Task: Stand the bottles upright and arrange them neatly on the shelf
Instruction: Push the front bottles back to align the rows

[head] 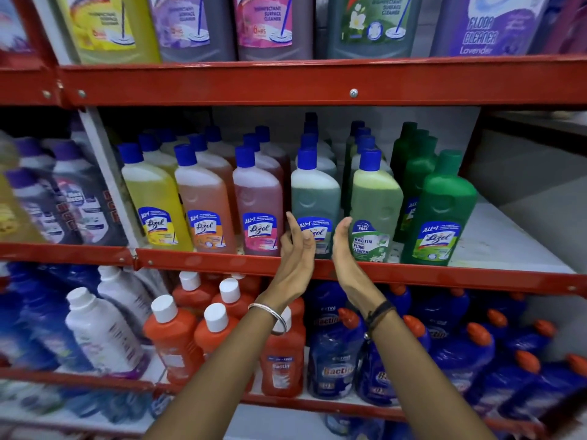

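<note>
Bottles on the middle shelf stand in files running front to back, each file one colour. The grey-green bottle heads the file directly beyond the hands; its long axis is vertical, blue cap up, label facing outward. To its left stands the pink bottle, to its right the pale green bottle, then the dark green bottle, which sits slightly forward and tilted relative to its neighbours.

The left hand and the right hand are both raised in front of the shelf's red front rail, palms turned inward toward each other, fingers extended and spread; neither is closed on anything. They bracket the lower part of the grey-green bottle, one to each side (whether the left fingertips touch its label cannot be told, since they overlap it in this view).

The relation that governs the coming move: the bottle lies straight ahead and between the two palms, roughly equidistant from each, so a squeeze inward would likely catch its flanks across the narrow dimension, leaving the upright axis undisturbed. The front row already appears largely orderly; remaining work is probably fine alignment.
</note>
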Motion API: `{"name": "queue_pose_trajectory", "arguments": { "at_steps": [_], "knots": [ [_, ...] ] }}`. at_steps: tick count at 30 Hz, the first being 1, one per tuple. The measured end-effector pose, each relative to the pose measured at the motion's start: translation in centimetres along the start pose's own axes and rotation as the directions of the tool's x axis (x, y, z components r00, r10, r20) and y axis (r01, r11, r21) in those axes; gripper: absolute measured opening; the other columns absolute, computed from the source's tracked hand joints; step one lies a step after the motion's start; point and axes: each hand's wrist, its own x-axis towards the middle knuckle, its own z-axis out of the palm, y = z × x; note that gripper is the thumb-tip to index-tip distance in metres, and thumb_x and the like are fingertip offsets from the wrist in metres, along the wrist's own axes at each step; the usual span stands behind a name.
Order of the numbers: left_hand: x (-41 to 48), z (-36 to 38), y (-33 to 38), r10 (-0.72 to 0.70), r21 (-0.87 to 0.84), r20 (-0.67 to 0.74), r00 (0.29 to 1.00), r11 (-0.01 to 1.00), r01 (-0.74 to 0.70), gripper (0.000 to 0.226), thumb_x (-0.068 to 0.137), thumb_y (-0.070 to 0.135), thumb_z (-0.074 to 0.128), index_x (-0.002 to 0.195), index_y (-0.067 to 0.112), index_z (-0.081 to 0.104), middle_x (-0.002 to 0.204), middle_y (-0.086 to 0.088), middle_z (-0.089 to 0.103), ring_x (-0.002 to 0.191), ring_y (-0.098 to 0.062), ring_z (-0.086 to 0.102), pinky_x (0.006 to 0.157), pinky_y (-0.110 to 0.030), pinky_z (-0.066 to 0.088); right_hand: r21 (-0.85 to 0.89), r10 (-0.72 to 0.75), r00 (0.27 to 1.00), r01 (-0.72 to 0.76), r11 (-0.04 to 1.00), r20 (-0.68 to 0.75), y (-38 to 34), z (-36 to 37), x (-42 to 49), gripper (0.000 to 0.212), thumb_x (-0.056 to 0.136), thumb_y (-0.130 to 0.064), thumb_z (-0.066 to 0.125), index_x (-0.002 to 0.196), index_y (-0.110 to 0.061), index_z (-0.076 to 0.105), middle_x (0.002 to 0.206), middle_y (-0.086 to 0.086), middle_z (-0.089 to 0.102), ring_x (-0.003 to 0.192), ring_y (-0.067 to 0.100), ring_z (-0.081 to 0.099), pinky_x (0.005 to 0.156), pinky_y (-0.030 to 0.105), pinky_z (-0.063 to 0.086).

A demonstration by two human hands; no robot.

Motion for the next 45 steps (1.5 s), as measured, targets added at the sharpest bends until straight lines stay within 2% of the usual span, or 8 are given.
{"name": "queue_pose_trajectory", "arguments": {
  "at_steps": [3,9,15,22,26,30,41,45],
  "knots": [
    [-0.7,-1.0,0.0,0.014,0.021,0.054,0.998,1.0,-0.015,0.094,0.067,0.081,0.009,0.144,0.032,-0.012,0.158,-0.002,0.005,0.143,-0.016,0.013,0.111,-0.028,0.013,0.032,-0.016,0.997,0.018,0.999,-0.079,-0.2,0.5,-0.7,0.105,0.059,-0.084,0.003,0.148,-0.027,0.002,0.16,-0.003,0.001,0.145,0.011,0.004,0.12,0.04,0.003],
    [-1.6,-3.6,-1.6,0.175,0.034,-0.558,0.812,0.982,-0.188,0.059,0.092,0.052,0.022,0.132,0.012,0.041,0.13,-0.005,0.039,0.122,-0.011,0.036,0.106,-0.022,0.026,-0.078,-0.307,0.916,0.297,0.952,-0.258,2.0,5.4,-2.6,0.086,0.073,-0.083,0.013,0.128,-0.026,0.046,0.134,0.0,0.048,0.126,0.009,0.042,0.113,0.034,0.03],
    [0.1,-7.7,-3.5,0.043,0.032,-0.269,0.962,0.999,-0.036,0.058,0.095,0.045,0.015,0.147,0.021,0.003,0.159,-0.002,0.007,0.146,-0.017,0.004,0.114,-0.025,0.002,-0.078,-0.111,0.993,0.108,0.991,-0.046,1.2,10.3,-0.3,0.101,0.068,-0.08,0.011,0.148,-0.018,0.005,0.16,0.0,0.003,0.146,0.009,0.004,0.122,0.038,0.005],
    [0.5,-9.5,-4.8,0.023,0.08,-0.126,0.992,0.997,-0.013,0.071,0.089,0.057,0.017,0.148,0.02,0.007,0.158,-0.001,0.015,0.145,-0.013,0.012,0.11,-0.02,0.005,-0.067,-0.114,0.978,0.104,0.992,-0.175,1.7,10.5,0.5,0.091,0.075,-0.073,0.014,0.145,-0.017,0.026,0.156,0.002,0.026,0.143,0.011,0.022,0.12,0.038,0.015],
    [-0.4,-10.6,-5.1,0.11,0.076,-0.385,0.916,0.993,-0.088,0.075,0.086,0.067,0.017,0.118,0.012,0.058,0.121,-0.006,0.063,0.117,-0.023,0.054,0.105,-0.038,0.039,-0.235,-0.356,0.824,0.277,0.932,-0.441,3.1,13.1,-0.8,0.068,0.088,-0.059,0.025,0.123,-0.008,0.052,0.128,0.009,0.051,0.121,0.014,0.045,0.108,0.028,0.032],
    [-0.6,-13.5,-5.5,0.246,0.159,-0.62,0.746,0.969,-0.188,0.051,0.093,0.045,0.024,0.119,0.009,0.05,0.119,-0.01,0.047,0.116,-0.022,0.043,0.103,-0.026,0.029,-0.193,-0.435,0.85,0.393,0.899,-0.295,3.1,16.8,-0.6,0.052,0.092,-0.046,0.029,0.125,-0.012,0.05,0.131,0.007,0.051,0.122,0.003,0.042,0.104,0.008,0.025],
    [1.1,-17.4,-8.1,0.027,0.108,-0.262,0.965,0.994,0.001,0.061,0.096,0.044,0.018,0.148,0.013,0.007,0.159,-0.004,0.011,0.146,-0.015,0.008,0.117,-0.029,0.006,-0.245,-0.226,0.962,0.184,0.952,-0.153,1.6,19.3,3.7,0.091,0.079,-0.075,0.009,0.136,-0.013,0.043,0.14,0.011,0.052,0.132,0.024,0.045,0.111,0.035,0.032],
    [0.3,-18.6,-8.3,0.089,0.181,-0.298,0.95,0.983,-0.036,0.058,0.095,0.046,0.022,0.127,0.007,0.051,0.135,-0.016,0.053,0.128,-0.027,0.046,0.104,-0.034,0.036,-0.254,-0.333,0.892,0.261,0.931,-0.306,1.9,20.2,2.2,0.08,0.085,-0.068,0.017,0.118,-0.008,0.058,0.121,0.009,0.063,0.117,0.023,0.055,0.101,0.029,0.039]
  ]
}}
